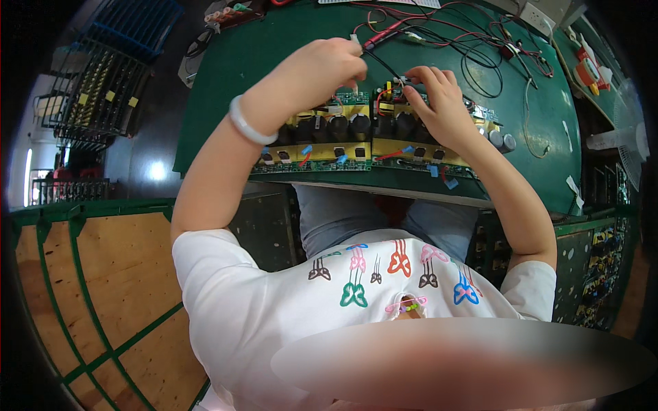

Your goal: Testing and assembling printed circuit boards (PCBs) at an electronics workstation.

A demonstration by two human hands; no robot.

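Two green circuit boards (359, 164) lie side by side at the near edge of the table, with black cylindrical parts, yellow strips and small blue-tipped wires. My left hand (325, 72) is over the far side of the left board, fingers curled down and closed; what they hold, if anything, is hidden. Beside its knuckles is a white connector (354, 39). My right hand (439, 103) is over the far side of the right board, its thumb and fingers pinching the end of a black cable (384, 63). This cable slants up left toward a red test probe (385, 34).
Red and black leads (473, 48) lie tangled at the far right of the green table (233, 61), near a white power socket (537, 18). A clear fan (627, 130) stands right. Dark racks (96, 96) stand left; a green-framed wooden panel (123, 267) is at the lower left.
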